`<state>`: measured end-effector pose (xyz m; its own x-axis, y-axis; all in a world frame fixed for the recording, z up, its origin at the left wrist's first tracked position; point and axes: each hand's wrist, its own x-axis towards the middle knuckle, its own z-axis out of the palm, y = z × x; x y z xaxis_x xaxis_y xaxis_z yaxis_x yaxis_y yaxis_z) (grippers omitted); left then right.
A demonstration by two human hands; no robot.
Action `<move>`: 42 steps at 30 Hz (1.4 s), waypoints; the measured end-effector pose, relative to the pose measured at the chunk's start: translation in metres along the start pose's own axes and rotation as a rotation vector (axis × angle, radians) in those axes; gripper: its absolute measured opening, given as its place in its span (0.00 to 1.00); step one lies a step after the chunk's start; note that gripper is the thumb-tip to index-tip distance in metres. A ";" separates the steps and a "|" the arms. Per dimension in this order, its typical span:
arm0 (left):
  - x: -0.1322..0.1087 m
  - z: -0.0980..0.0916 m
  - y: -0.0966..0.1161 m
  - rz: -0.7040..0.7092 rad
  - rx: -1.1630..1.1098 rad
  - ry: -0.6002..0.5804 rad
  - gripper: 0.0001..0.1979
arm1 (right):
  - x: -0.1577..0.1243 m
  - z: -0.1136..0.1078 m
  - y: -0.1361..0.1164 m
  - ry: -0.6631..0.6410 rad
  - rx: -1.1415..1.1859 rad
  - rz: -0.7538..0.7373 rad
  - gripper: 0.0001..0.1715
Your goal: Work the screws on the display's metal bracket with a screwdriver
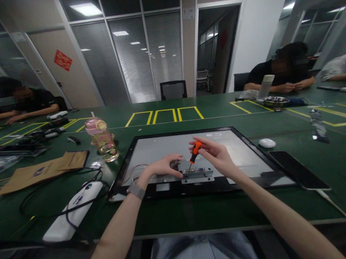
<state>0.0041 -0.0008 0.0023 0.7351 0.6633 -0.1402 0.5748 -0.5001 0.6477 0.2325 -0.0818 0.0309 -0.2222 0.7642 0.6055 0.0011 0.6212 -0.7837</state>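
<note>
Near left, a white power strip [73,211] lies under dark cable; centre, here's the right hand [215,153] pinching an orange-and-black screwdriver [195,152], its shaft down to the metal bracket [198,178] on the near edge of the flat panel [156,148]! The left hand [166,166] arches beside it, thumb and fingers apart. The panel's far-right label [214,134] is too small to read, likewise the dark print on the paper bag [46,172], left. Beyond, a pink-topped bottle [101,137] shows yellowish below; far right, a metal bowl [277,102], contents unclear.
</note>
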 end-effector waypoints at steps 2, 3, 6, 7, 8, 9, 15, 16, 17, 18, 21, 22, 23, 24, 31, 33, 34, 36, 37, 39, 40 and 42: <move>-0.001 0.000 0.001 -0.002 0.001 -0.003 0.40 | 0.000 0.000 0.004 0.074 -0.056 -0.017 0.20; -0.001 0.000 0.002 -0.005 0.002 -0.004 0.40 | 0.001 0.000 0.005 0.104 -0.088 -0.032 0.19; -0.001 -0.001 0.004 -0.011 0.005 -0.010 0.40 | 0.001 -0.002 0.006 0.082 -0.093 -0.038 0.18; -0.001 -0.001 0.004 -0.013 0.007 -0.011 0.40 | 0.001 -0.003 0.005 0.041 -0.053 -0.023 0.19; -0.001 -0.001 0.004 -0.015 0.009 -0.013 0.41 | 0.001 -0.004 0.004 -0.004 -0.003 -0.004 0.21; -0.001 -0.001 0.003 -0.016 0.011 -0.014 0.41 | 0.001 -0.004 0.002 -0.041 0.047 0.015 0.22; 0.001 0.000 -0.002 -0.002 0.001 -0.006 0.41 | 0.001 -0.003 0.006 0.047 -0.012 0.019 0.24; 0.001 0.000 -0.002 0.002 -0.004 -0.005 0.41 | 0.001 -0.003 0.007 0.073 -0.061 0.001 0.23; 0.002 0.001 -0.003 0.008 -0.007 -0.004 0.41 | 0.001 -0.003 0.006 0.086 -0.101 -0.015 0.22; 0.002 0.001 -0.004 0.015 -0.009 -0.005 0.41 | 0.000 -0.003 0.006 0.081 -0.121 -0.025 0.21; 0.002 0.001 -0.004 0.017 -0.002 -0.006 0.41 | -0.001 -0.002 0.000 -0.018 -0.040 -0.008 0.23; 0.002 0.001 -0.004 0.013 0.001 -0.007 0.41 | -0.001 -0.002 -0.001 -0.055 0.009 0.005 0.24; 0.002 0.001 -0.004 0.011 0.003 -0.006 0.41 | -0.001 -0.002 -0.002 -0.079 0.051 0.015 0.25; 0.002 0.001 -0.004 0.011 0.004 -0.005 0.41 | -0.001 -0.001 -0.001 -0.084 0.076 0.021 0.26; 0.001 0.000 -0.003 0.015 -0.001 -0.007 0.40 | -0.001 -0.001 0.007 0.105 -0.224 -0.076 0.21; 0.001 0.000 -0.003 0.015 -0.005 -0.003 0.40 | -0.001 -0.001 0.004 0.050 -0.203 -0.092 0.21; 0.001 0.000 -0.003 0.011 -0.007 -0.002 0.40 | -0.002 -0.001 0.002 0.007 -0.154 -0.084 0.22; 0.002 0.000 -0.004 0.005 -0.008 -0.002 0.41 | -0.002 0.000 0.000 -0.048 -0.052 -0.060 0.24; 0.002 0.000 -0.004 0.005 -0.007 -0.004 0.41 | -0.002 0.001 0.000 -0.050 -0.022 -0.049 0.24; 0.003 0.000 -0.005 0.012 -0.007 -0.004 0.41 | -0.002 0.002 0.002 0.005 -0.039 -0.048 0.24; 0.003 0.001 -0.006 0.017 -0.006 -0.004 0.41 | -0.002 0.003 0.004 0.050 -0.086 -0.060 0.23; 0.003 0.001 -0.006 0.022 -0.004 -0.002 0.41 | -0.002 0.003 0.006 0.141 -0.214 -0.104 0.19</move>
<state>0.0031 0.0042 -0.0028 0.7484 0.6508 -0.1275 0.5569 -0.5124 0.6537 0.2296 -0.0799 0.0243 -0.0944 0.7014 0.7065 0.1942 0.7090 -0.6779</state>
